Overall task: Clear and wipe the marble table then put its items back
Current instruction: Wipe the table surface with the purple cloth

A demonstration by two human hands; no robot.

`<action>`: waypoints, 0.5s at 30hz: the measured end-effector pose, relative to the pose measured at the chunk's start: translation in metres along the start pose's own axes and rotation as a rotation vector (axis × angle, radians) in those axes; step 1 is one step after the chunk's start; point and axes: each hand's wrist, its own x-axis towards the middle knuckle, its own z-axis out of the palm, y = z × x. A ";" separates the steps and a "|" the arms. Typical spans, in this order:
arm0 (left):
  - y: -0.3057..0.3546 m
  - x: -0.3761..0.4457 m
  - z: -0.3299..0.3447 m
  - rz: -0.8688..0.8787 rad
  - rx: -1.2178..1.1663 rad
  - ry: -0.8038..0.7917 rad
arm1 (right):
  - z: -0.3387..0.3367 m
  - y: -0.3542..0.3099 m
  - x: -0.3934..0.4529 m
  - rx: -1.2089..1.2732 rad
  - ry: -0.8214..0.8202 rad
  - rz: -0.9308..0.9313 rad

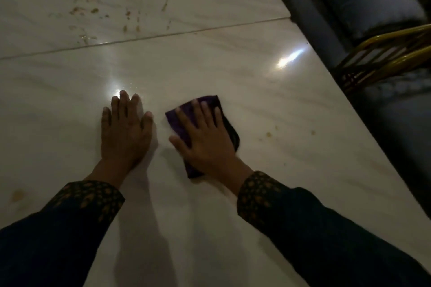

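Note:
The white marble table (268,91) fills most of the view, with a seam running across it. My right hand (205,140) lies flat on a folded purple cloth (179,121), pressing it onto the marble near the middle. My left hand (126,128) rests palm down on the bare marble just left of the cloth, fingers spread, holding nothing. Brown food stains (93,10) speckle the far slab beyond the seam. Smaller brown spots (269,134) lie to the right of the cloth, and one smear (17,194) sits at the near left.
The table's right edge runs diagonally from top centre to lower right. Beyond it stand chairs with blue cushions (370,4) and golden-brown curved frames (391,53). Bright light reflections glare on the marble near my left fingertips and towards the right edge.

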 end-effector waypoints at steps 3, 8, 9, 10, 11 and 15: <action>0.001 -0.011 -0.002 0.048 -0.014 -0.017 | -0.007 0.030 -0.014 -0.014 0.020 -0.030; 0.005 -0.056 -0.001 0.142 0.006 -0.022 | -0.027 0.154 -0.045 -0.108 0.046 0.321; 0.006 -0.066 -0.001 0.148 0.010 -0.022 | -0.032 0.183 -0.054 -0.135 0.036 0.395; 0.006 -0.076 -0.001 0.156 0.010 -0.019 | -0.037 0.208 -0.063 -0.147 0.039 0.478; 0.006 -0.086 -0.002 0.166 0.008 -0.018 | -0.043 0.228 -0.071 -0.143 0.043 0.563; 0.012 -0.118 0.000 0.179 0.014 -0.027 | -0.051 0.234 -0.093 -0.116 0.077 0.726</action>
